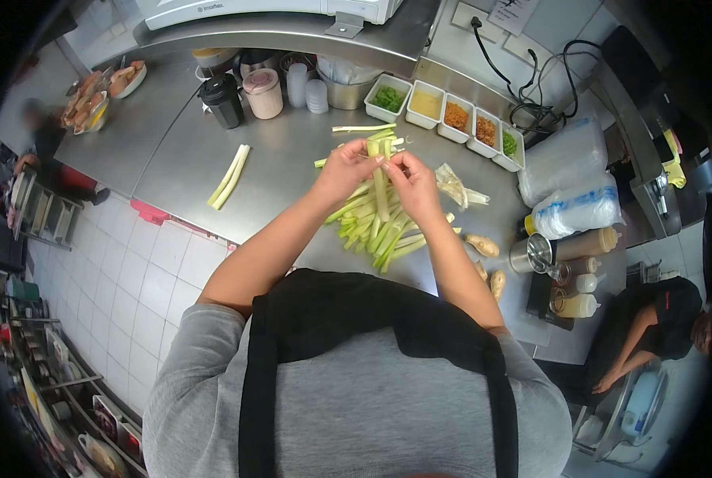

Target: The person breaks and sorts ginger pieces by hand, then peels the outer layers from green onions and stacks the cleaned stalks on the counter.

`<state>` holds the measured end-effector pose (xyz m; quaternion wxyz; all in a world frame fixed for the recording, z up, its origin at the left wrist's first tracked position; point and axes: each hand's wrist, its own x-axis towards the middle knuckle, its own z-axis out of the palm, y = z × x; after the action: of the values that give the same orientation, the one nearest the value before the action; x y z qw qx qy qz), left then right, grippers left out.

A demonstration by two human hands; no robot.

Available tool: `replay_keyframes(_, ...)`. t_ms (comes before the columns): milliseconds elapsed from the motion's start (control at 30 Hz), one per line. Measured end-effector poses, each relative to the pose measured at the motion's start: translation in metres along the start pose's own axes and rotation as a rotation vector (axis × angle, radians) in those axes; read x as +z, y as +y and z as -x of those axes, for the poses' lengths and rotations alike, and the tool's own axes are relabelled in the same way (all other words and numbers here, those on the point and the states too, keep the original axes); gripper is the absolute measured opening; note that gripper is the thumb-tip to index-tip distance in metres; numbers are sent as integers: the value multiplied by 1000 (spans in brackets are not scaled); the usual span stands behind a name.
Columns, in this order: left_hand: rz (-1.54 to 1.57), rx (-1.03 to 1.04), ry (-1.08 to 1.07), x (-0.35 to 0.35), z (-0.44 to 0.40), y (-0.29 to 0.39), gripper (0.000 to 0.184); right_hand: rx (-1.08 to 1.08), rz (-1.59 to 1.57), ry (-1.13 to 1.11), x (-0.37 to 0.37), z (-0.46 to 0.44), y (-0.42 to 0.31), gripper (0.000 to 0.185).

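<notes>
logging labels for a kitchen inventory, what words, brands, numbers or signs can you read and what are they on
"imarflex": on the white appliance at the top.
Too small to read: print on the wall paper.
Too blurred: blue print on the plastic-wrapped pack.
Too small: red mark on the co-worker's black shirt.

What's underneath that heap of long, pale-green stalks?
The shiny grey metal counter shows around the heap of stalks, so it seems to lie on that. Whatever is under the heap's middle is covered and can't be seen.
</notes>
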<state>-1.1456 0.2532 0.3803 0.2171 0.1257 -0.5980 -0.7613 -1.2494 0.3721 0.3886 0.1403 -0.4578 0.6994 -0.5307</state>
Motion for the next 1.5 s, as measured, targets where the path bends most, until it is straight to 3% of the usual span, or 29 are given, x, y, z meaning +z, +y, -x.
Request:
replay_keyframes(100, 118, 34, 79, 0, 1, 6, 16, 134, -376, 182, 11, -6, 11, 15)
replay_keyframes(200, 158, 59, 148, -3, 4, 10, 15, 502, -1022, 305, 5, -9, -3, 14)
replay_keyframes(300, 102, 66, 119, -13, 9, 9, 17, 400, -1295, 447, -3, -14, 28, 11)
replay_keyframes(867, 9, 146, 102, -18, 35, 4, 20, 407, -1356, 764, -61, -48, 65, 16)
replay_keyframes(967, -22, 182, 156, -41, 40, 4, 19, 327, -1314, 922, -97, -55, 110, 17)
replay_keyframes(1067, -40, 189, 223, -68, 47, 10, 20, 276, -867, 865, -118, -48, 103, 12)
replay_keyframes(1167, -33, 236, 218, -75, 50, 9, 20, 316, -148, 395, -119, -40, 140, 12)
replay_keyframes(1200, -35, 250, 206, -74, 49, 8, 20, 279, 591, 200, -122, -42, 153, 22)
replay_keyframes(1300, -48, 295, 152, -72, 46, 8, 21, -172, 1034, 297, -100, -24, 137, 28)
replay_keyframes(1367, -68, 311, 105, -71, 45, 6, 21, 33, 311, 143, -74, -23, 73, 33)
replay_keyframes(1467, -48, 324, 55, -64, 41, 6, 20, 189, -370, -300, -52, -17, 8, 28)
replay_keyframes(1500, -51, 297, 79, -60, 41, 8, 18, 182, -273, -297, -49, -15, 6, 26)
